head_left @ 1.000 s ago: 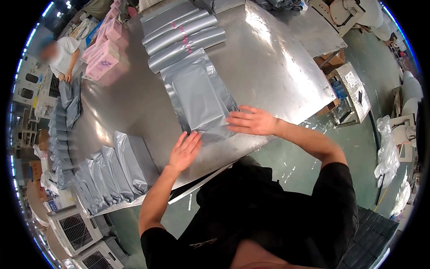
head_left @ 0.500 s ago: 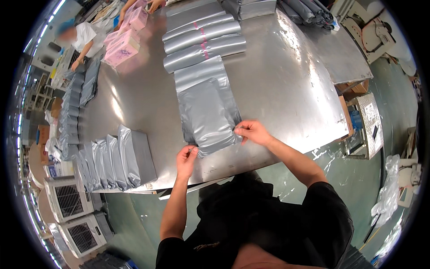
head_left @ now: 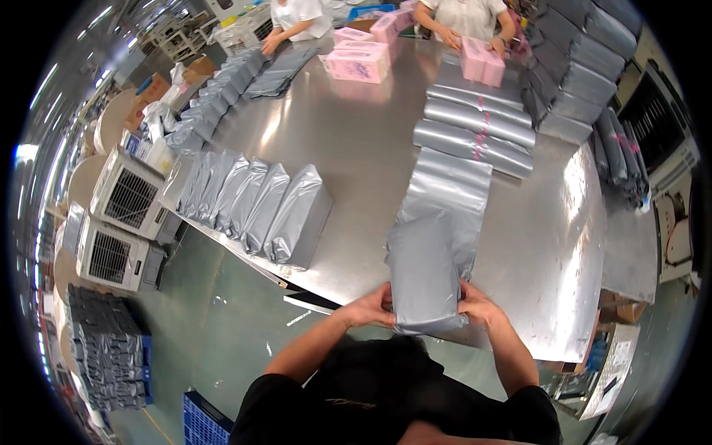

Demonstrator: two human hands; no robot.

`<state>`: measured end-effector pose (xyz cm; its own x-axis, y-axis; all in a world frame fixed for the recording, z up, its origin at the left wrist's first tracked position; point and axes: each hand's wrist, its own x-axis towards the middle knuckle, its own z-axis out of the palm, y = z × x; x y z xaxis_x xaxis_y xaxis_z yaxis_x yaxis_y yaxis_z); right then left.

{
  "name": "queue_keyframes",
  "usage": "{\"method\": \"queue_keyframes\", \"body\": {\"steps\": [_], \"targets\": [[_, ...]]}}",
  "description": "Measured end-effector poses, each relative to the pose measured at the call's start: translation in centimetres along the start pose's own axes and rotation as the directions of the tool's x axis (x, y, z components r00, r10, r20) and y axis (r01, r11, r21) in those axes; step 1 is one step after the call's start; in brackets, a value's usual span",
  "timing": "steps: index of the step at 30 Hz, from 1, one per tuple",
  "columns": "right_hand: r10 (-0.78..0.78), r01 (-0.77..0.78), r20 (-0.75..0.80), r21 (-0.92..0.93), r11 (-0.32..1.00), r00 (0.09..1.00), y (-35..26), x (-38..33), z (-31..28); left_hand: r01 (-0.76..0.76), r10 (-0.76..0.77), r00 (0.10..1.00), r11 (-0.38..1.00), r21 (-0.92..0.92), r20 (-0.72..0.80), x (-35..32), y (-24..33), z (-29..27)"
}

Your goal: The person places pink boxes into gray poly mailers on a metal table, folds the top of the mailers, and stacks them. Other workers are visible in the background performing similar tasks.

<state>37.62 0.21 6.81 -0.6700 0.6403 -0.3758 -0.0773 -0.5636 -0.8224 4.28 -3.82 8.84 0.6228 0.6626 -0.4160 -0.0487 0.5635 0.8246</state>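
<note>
A filled grey plastic mailing bag (head_left: 424, 271) is at the near edge of the table, plump and box-shaped. My left hand (head_left: 377, 306) grips its left side near the bottom, fingers partly hidden behind it. On the opposite side my right hand (head_left: 477, 302) is closed on the lower right edge. Beyond and partly under the package lies a flat run of silvery grey bags (head_left: 452, 182). It leads up to several overlapping grey bag bundles (head_left: 475, 137) with pink marks.
On the metal table (head_left: 356, 222), several filled grey packages (head_left: 297, 222) stand in a row at left. Pink boxes (head_left: 360, 63) sit at the far side, where two people work. Grey packages (head_left: 578, 89) are stacked at far right. White slatted units (head_left: 126, 196) stand left.
My view has turned left. My hands have moved from pinching the bag's near corners to gripping its two sides, and the package now looks fuller and more upright. A person's hands now hold pink boxes.
</note>
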Motion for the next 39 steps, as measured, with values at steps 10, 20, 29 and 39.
{"method": "queue_keyframes", "body": {"steps": [10,20,29,39], "targets": [[-0.096,0.114,-0.144,0.115,0.987,0.985,-1.2,4.1,10.1,-0.242,0.239,0.968,0.79,-0.564,-0.081,-7.4,-1.4,-6.6],[0.014,-0.216,-0.503,-0.345,0.913,0.864,-4.9,25.8,25.9,-0.355,0.031,0.854,0.765,-0.538,-0.52,-32.7,-10.8,-23.6],[-0.629,0.36,-0.29,-0.619,0.698,0.721,-9.6,44.2,57.1,-0.448,-0.238,0.456,0.771,-0.452,-0.858,-57.2,-21.6,-45.4],[0.415,0.795,0.898,-0.358,0.49,0.148,13.7,80.6,96.5,-0.359,-0.597,0.023,0.743,-0.565,-0.802,-79.0,-30.7,-62.5]]}}
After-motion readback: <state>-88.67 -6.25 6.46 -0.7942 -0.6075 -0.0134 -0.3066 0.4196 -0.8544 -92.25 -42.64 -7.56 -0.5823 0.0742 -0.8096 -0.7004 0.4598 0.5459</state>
